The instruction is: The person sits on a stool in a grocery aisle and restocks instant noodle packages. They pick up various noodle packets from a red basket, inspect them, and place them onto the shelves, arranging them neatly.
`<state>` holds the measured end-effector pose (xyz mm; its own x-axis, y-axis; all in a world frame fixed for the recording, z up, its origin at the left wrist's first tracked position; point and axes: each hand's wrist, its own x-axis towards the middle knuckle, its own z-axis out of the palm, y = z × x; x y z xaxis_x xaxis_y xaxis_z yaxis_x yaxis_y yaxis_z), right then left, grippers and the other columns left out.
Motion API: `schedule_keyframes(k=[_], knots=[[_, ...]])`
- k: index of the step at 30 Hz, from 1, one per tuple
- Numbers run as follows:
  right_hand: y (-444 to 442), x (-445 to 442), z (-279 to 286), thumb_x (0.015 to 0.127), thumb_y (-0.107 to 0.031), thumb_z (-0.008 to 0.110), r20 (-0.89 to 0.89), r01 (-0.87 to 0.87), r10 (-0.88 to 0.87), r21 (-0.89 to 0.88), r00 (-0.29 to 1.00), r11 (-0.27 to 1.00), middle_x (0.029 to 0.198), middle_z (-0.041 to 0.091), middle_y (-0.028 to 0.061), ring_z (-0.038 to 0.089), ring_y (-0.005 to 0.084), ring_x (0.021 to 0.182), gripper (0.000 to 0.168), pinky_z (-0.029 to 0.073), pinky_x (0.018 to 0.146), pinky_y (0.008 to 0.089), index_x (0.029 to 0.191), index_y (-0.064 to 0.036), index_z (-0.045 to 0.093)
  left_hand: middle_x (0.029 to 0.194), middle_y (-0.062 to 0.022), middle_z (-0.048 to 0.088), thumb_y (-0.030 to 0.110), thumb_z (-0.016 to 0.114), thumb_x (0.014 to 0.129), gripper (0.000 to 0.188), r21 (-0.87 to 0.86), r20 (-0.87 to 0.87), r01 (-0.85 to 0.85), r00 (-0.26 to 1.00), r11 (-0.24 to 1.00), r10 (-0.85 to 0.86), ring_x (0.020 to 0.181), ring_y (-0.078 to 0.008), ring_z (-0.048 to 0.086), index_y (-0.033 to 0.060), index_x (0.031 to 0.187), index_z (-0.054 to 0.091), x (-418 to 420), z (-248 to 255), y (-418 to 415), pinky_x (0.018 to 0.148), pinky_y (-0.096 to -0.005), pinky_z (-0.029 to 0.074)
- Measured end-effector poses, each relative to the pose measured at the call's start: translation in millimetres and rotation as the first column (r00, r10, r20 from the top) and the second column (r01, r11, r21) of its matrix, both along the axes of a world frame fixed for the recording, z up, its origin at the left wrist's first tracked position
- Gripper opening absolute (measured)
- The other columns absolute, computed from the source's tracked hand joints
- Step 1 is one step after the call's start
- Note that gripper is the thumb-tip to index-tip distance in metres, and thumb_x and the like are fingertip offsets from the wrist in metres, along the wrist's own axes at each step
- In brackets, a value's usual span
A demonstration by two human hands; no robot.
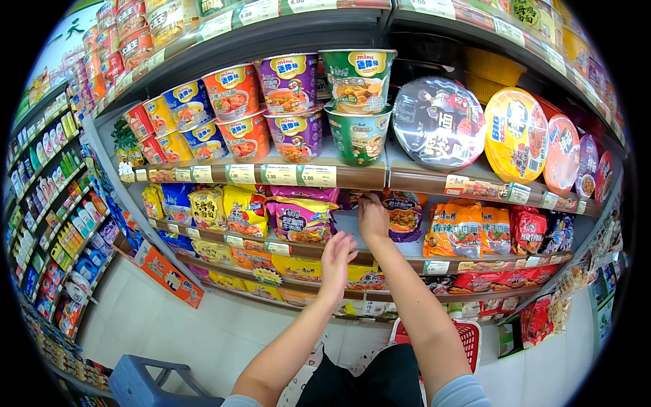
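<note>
My right hand (373, 217) reaches into a gap on the middle shelf, its fingertips curled at the back. Beside it on the right stands a purple instant noodle packet (403, 216), and another dark purple packet (350, 199) shows at its left. Whether the fingers grip either one is hidden. Lower and to the left, my left hand (336, 259) hangs in front of the shelf edge with nothing in it and fingers apart. Nearest to it is a purple and yellow noodle packet (301, 219) at the front of the shelf.
Stacked noodle cups (294, 135) and large noodle bowls (438, 124) line the shelf above. Orange noodle packets (454, 229) stand to the right. A red plastic basket (469, 338) is on the floor by my legs. A blue stool (147, 381) and an orange carton (168, 272) are at left.
</note>
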<state>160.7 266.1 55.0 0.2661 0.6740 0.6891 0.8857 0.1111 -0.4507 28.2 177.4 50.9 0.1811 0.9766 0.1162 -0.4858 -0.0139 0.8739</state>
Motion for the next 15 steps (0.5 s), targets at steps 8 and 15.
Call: schedule_keyframes(k=[8,15], knots=[[-43,3,17,0.083,-0.009,0.055,0.097,-0.057,0.04,0.176,0.994,0.983,0.11,0.061,0.0138,0.063,0.0327,0.088,0.014,0.053,0.072,0.0412,0.087,0.0,0.065,0.112,-0.0174,0.052,0.036,0.051,0.094,0.042,-0.398,0.457,0.349,0.878,0.849,-0.147,0.099,-0.0268,0.055,-0.0003,0.113,0.044,32,4,76,0.092,-0.0389,0.046],[-88,10,2,0.079,-0.006,0.059,0.21,-0.149,0.116,0.151,0.971,0.977,0.113,0.06,0.0161,0.062,0.0326,0.094,0.01,0.054,0.073,0.0395,0.083,0.003,0.064,0.099,-0.0132,0.06,0.022,0.056,0.092,0.023,-0.465,0.367,0.26,0.926,0.846,-0.083,0.093,-0.0236,0.058,0.0028,0.106,0.053,55,15,72,0.083,-0.0339,0.05]])
